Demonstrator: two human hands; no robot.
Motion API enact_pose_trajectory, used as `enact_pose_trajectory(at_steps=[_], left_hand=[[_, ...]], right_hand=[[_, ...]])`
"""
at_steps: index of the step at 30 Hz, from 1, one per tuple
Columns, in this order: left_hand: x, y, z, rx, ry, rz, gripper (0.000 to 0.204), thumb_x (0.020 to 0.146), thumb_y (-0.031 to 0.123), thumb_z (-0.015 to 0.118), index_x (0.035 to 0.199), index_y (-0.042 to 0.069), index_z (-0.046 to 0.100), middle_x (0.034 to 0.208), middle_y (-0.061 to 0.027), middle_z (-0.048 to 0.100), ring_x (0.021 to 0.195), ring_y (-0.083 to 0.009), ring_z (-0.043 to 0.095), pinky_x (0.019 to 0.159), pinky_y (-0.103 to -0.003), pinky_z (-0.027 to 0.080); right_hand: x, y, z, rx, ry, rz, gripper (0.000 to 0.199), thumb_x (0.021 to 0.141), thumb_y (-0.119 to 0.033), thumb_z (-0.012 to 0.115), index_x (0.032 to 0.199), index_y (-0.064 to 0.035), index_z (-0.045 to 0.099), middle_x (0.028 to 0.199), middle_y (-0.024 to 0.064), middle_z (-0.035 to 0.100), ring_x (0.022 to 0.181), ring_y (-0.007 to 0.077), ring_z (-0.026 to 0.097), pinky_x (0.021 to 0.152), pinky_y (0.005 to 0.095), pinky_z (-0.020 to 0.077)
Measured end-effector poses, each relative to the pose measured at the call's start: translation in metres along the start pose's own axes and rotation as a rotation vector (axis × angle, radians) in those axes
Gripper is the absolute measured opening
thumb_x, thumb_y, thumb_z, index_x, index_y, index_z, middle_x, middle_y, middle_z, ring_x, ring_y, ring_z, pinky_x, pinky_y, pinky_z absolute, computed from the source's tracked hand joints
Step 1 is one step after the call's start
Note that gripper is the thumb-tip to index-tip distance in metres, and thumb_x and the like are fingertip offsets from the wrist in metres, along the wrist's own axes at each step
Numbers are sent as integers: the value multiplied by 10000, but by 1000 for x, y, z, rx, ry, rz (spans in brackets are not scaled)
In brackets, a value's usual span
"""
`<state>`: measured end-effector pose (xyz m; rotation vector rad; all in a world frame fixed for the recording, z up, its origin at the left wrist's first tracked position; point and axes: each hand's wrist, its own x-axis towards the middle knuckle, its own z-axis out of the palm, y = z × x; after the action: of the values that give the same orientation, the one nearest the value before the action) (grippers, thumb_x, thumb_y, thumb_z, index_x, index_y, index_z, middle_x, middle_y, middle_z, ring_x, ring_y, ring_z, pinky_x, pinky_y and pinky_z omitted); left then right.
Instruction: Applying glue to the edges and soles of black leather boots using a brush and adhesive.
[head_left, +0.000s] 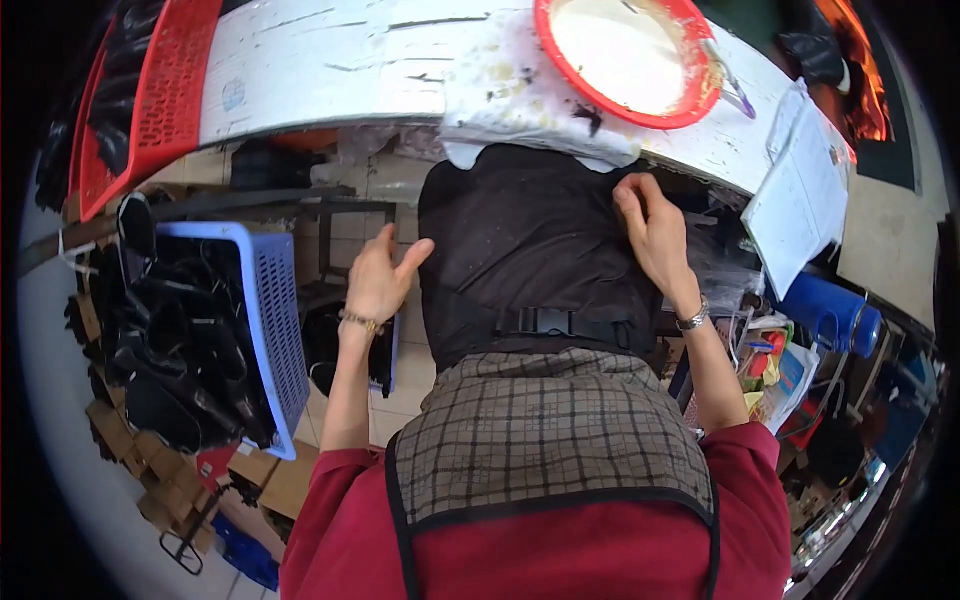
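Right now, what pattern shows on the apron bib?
Apron bib: grey-brown with dark checks; best in head view.

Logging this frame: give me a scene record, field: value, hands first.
left hand: open, empty, left of the black cloth over the lap
right hand: fingers at the black cloth's right edge; grip unclear
bench: white-topped
on bench: red basin, cream-coloured contents; red basket, black items
lower left: blue-violet crate, black items
lower right: blue bottle
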<state>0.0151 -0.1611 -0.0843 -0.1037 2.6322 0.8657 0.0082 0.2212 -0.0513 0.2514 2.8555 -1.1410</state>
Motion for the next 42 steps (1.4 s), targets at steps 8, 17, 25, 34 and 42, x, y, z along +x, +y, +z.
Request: enact_pose_trajectory(at_steps=[8, 17, 25, 34, 42], left_hand=[[13, -30, 22, -1159, -228, -469, 150, 929, 206, 789, 978, 75, 736, 822, 49, 688, 664, -12, 561, 610, -183, 452], [-11, 31, 9, -1197, 14, -138, 240, 1033, 122, 622, 1221, -12, 687, 1090, -3, 724, 966, -58, 645, 862, -216, 517], [-31, 31, 40, -963, 269, 7, 358, 1068, 75, 506, 1389, -75, 561, 1237, -88, 687, 1110, -103, 602, 982, -265, 475], [-10, -7, 7, -1132, -31, -287, 408, 1072, 191, 557, 1410, -38, 562, 1271, -64, 671, 1084, -86, 612, 957, -242, 489], [22, 3, 29, -1450, 1, -467, 348, 1019, 285, 656, 1155, -34, 677, 1121, -108, 734, 1002, -186, 704, 870, -316, 569]], right_hand=[[8, -22, 16, 170, -115, -130, 330, 902, -239, 776, 1120, -37, 634, 842, 142, 702, 739, 274, 692, 708, 349, 535], [25, -108, 65, 267, -379, -416, 308, 949, -374, 689, 1063, -100, 610, 750, 137, 685, 685, 335, 700, 599, 427, 523], [19, -139, 150, 234, -287, -553, 245, 938, -330, 655, 949, -93, 593, 727, 131, 709, 632, 345, 690, 550, 475, 520], [37, -115, 125, 218, -144, -374, 226, 946, -307, 669, 1013, -92, 653, 752, 143, 701, 722, 365, 699, 632, 468, 530], [39, -59, 98, -35, -311, -634, 169, 924, -274, 698, 974, -139, 609, 764, 78, 691, 691, 329, 687, 574, 434, 517]])
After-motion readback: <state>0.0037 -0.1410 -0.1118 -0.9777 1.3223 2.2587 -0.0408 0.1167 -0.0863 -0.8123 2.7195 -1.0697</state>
